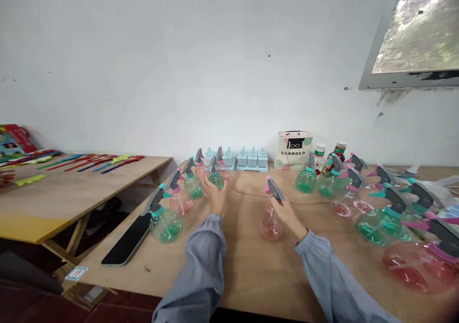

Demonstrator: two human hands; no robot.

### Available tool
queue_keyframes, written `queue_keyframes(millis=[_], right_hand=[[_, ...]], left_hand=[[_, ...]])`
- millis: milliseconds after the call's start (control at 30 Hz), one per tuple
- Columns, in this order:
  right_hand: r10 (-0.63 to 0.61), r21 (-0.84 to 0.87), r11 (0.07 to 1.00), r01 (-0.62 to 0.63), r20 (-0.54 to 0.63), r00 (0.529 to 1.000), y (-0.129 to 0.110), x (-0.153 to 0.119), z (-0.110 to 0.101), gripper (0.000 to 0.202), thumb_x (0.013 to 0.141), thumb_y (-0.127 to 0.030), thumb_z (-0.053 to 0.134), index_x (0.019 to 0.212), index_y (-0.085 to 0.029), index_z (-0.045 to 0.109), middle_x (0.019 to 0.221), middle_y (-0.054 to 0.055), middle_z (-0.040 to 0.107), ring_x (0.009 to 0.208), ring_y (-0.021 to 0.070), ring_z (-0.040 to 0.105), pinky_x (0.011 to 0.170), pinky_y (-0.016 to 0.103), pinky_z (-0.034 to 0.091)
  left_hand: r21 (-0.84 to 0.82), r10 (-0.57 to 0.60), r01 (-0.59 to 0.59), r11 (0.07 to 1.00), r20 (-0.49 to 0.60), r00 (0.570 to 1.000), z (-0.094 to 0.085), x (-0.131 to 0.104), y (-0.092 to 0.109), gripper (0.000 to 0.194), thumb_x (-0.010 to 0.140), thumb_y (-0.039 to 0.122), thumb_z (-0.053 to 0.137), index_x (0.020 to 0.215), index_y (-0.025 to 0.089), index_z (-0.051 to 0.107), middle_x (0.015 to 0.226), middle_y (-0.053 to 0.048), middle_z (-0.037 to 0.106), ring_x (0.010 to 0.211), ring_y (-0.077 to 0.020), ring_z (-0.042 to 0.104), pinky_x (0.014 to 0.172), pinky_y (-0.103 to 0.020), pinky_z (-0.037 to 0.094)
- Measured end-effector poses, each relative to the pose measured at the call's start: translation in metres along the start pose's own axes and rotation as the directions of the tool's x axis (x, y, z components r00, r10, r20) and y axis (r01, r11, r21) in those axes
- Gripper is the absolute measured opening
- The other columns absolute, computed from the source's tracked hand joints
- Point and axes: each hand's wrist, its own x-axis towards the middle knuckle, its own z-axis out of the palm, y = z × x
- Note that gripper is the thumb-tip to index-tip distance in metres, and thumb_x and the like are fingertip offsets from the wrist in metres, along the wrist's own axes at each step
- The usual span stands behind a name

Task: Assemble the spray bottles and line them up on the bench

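My right hand [286, 211] is closed round the neck of a pink spray bottle [271, 225] with a grey and pink trigger head, which stands near the middle of the table. At the left, my left hand [216, 195] has its fingers curved round the body of a small green spray bottle [215, 178]. Beside that hand are more spray bottles: a green one [193, 187], a pink one [180, 202] and a larger green one [166, 226] nearer me. A pink bottle [224, 170] sits just behind the one in my left hand.
Several pink and green spray bottles [378, 225] crowd the right side. Against the wall stand light blue popsicle moulds [252, 160], a paper bag [293, 152] and a jar [319, 158]. A phone [128, 239] lies at the left edge. Another table [89, 184] holds colourful strips.
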Motion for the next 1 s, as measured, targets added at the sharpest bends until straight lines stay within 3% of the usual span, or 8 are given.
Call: queue_keyframes(millis=[67,167,333,433,533,700,867,1000], right_hand=[[0.037,0.06,0.997,-0.038,0.016,0.999,-0.002,0.004,-0.002,0.027,0.07,-0.041,0.061,0.089,-0.024,0.068,0.073,0.0,0.066,0.076,0.0199,0.062,0.074,0.034,0.052],[0.15,0.243,0.954,-0.176,0.12,0.981,-0.005,0.008,-0.007,0.032,0.071,-0.048,0.062,0.091,-0.024,0.07,0.083,0.005,0.073,0.091,0.0237,0.067,0.078,0.035,0.053],[0.335,0.404,0.787,-0.466,0.355,0.873,-0.02,0.003,-0.019,0.041,0.067,-0.04,0.065,0.104,-0.025,0.07,0.095,0.005,0.076,0.088,0.0216,0.072,0.065,0.027,0.054],[0.231,0.463,0.775,-0.43,0.425,0.875,-0.029,0.001,-0.021,0.042,0.068,-0.034,0.062,0.108,-0.025,0.069,0.1,0.005,0.076,0.093,0.0209,0.071,0.077,0.03,0.056],[0.107,0.513,0.779,-0.361,0.459,0.882,-0.031,0.002,-0.018,0.037,0.068,-0.034,0.059,0.101,-0.023,0.07,0.091,0.006,0.076,0.092,0.0229,0.07,0.087,0.038,0.055],[0.054,0.555,0.797,-0.237,0.326,0.944,-0.031,0.007,-0.013,0.035,0.067,-0.035,0.055,0.095,-0.02,0.069,0.073,0.006,0.072,0.074,0.0238,0.068,0.067,0.035,0.056],[0.017,0.514,0.821,-0.25,0.415,0.91,-0.041,0.012,-0.014,0.042,0.066,-0.036,0.054,0.101,-0.02,0.068,0.079,0.007,0.074,0.078,0.0245,0.068,0.071,0.036,0.054],[0.019,0.457,0.867,-0.199,0.369,0.929,-0.047,0.015,-0.014,0.042,0.061,-0.038,0.052,0.095,-0.019,0.069,0.077,0.009,0.073,0.081,0.0271,0.068,0.07,0.037,0.054]], left_hand=[[0.052,-0.016,0.012,0.999,0.083,0.996,0.001,0.019,-0.003,0.093,0.078,0.038,0.071,0.149,0.007,0.019,0.153,-0.027,0.034,0.145,-0.036,0.032,0.115,-0.052,0.03],[0.132,-0.039,0.012,0.991,0.2,0.979,0.002,0.025,-0.006,0.084,0.082,0.036,0.068,0.148,0.01,0.024,0.15,-0.026,0.041,0.141,-0.0358,0.039,0.114,-0.055,0.03],[0.224,0.046,-0.091,0.97,0.199,0.979,0.004,-0.01,-0.014,0.069,0.084,0.042,0.063,0.141,0.012,0.038,0.141,-0.023,0.052,0.134,-0.0354,0.047,0.109,-0.056,0.035],[0.202,0.165,-0.208,0.957,0.209,0.964,0.005,-0.038,-0.019,0.069,0.084,0.046,0.06,0.141,0.013,0.04,0.138,-0.022,0.055,0.131,-0.0349,0.05,0.109,-0.054,0.036],[0.208,0.212,-0.258,0.944,0.219,0.953,0.006,-0.055,-0.021,0.07,0.083,0.049,0.059,0.14,0.012,0.043,0.134,-0.023,0.057,0.128,-0.0356,0.052,0.107,-0.053,0.037],[0.223,0.233,-0.288,0.931,0.241,0.942,0.005,-0.061,-0.022,0.07,0.083,0.051,0.057,0.138,0.01,0.047,0.129,-0.021,0.06,0.122,-0.035,0.056,0.106,-0.053,0.037],[0.216,0.245,-0.298,0.93,0.239,0.94,0.004,-0.062,-0.023,0.068,0.083,0.051,0.056,0.138,0.012,0.047,0.127,-0.021,0.062,0.121,-0.0338,0.057,0.106,-0.052,0.037],[0.22,0.23,-0.287,0.932,0.252,0.94,0.003,-0.064,-0.022,0.068,0.082,0.049,0.057,0.137,0.011,0.047,0.128,-0.021,0.062,0.121,-0.0335,0.057,0.108,-0.051,0.036]])
